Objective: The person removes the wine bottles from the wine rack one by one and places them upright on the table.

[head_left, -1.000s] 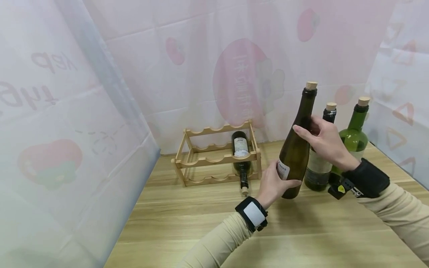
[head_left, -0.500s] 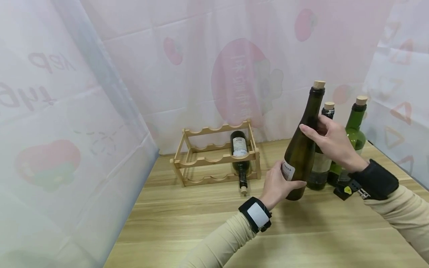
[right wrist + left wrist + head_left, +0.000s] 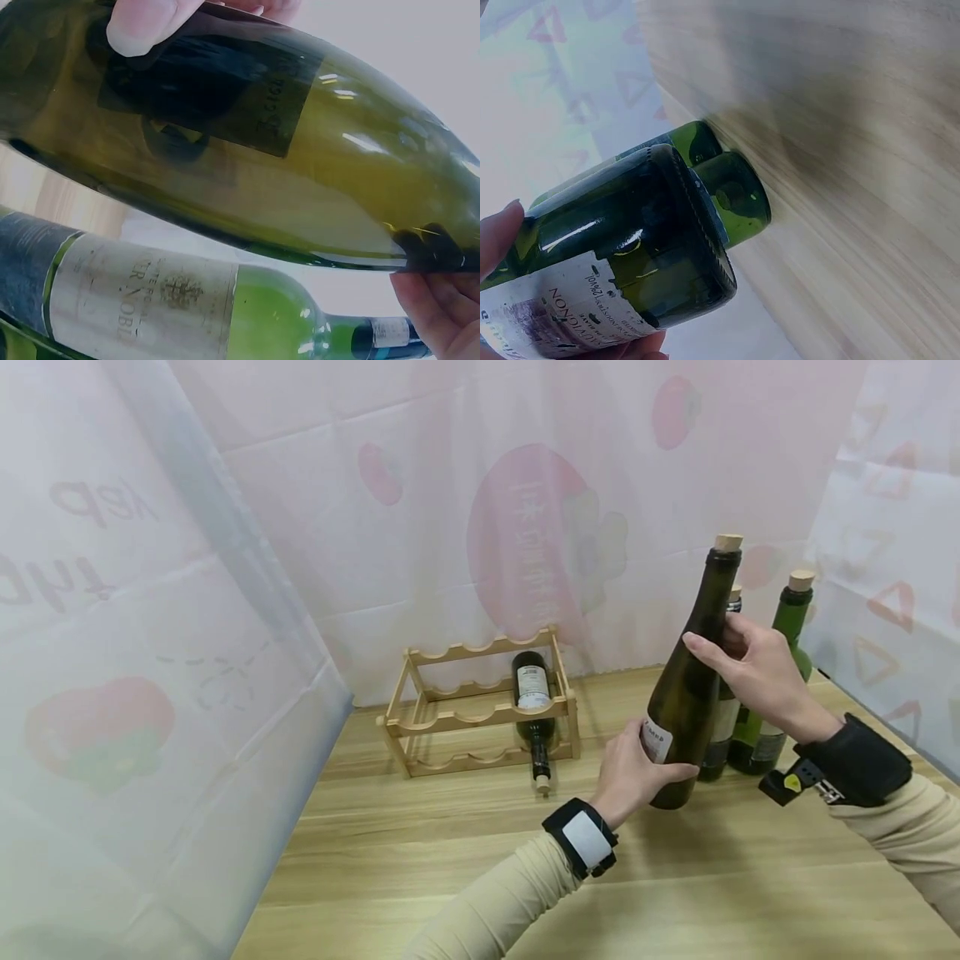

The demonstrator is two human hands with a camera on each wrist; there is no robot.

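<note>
In the head view, both my hands hold a tall olive-green wine bottle (image 3: 690, 697) with a cork in its mouth. It leans slightly to the right, its base close over the table. My left hand (image 3: 630, 775) grips the lower body beside the white label, thumb across the front. Higher up, below the neck, the fingers and thumb of my right hand (image 3: 767, 677) hold it. Right behind this bottle stands a corked wine bottle (image 3: 722, 733), partly hidden, and beside that a lighter green wine bottle (image 3: 756, 745). The left wrist view shows the held bottle's base (image 3: 682, 247).
On the left, a wooden wine rack (image 3: 457, 722) stands near the back curtain (image 3: 420, 552). One dark wine bottle (image 3: 533, 683) lies at its right end, corked neck pointing forward. The wood-grain table (image 3: 360, 868) extends in front, and another curtain (image 3: 892, 610) hangs at the right.
Both hands have carried the bottle to the right, so it now covers more of the bottle behind it. The head view has shifted slightly; the rack and its bottle have stayed put.
</note>
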